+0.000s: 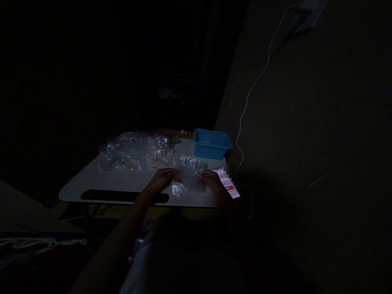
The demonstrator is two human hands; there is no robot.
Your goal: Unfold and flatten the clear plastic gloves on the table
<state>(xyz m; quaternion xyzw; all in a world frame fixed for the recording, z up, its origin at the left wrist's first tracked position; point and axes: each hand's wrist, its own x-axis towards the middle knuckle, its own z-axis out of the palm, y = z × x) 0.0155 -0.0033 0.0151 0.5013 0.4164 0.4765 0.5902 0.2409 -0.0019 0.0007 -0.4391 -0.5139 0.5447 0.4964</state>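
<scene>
Over the table [110, 180], 2 hands [163, 179] [212, 179] hold clear plastic [189, 178].

Place read as a room in a home, most likely; light very low, much of the surroundings too dark to identify. Evidence from where I stood: a small pale table [122, 181] with rounded corners, more domestic than workshop; a plain wall [306, 102] to the right, a white cable [268, 60] trailing down in front; a lit phone [228, 183] and a blue plastic basin [211, 153], both everyday household items
</scene>
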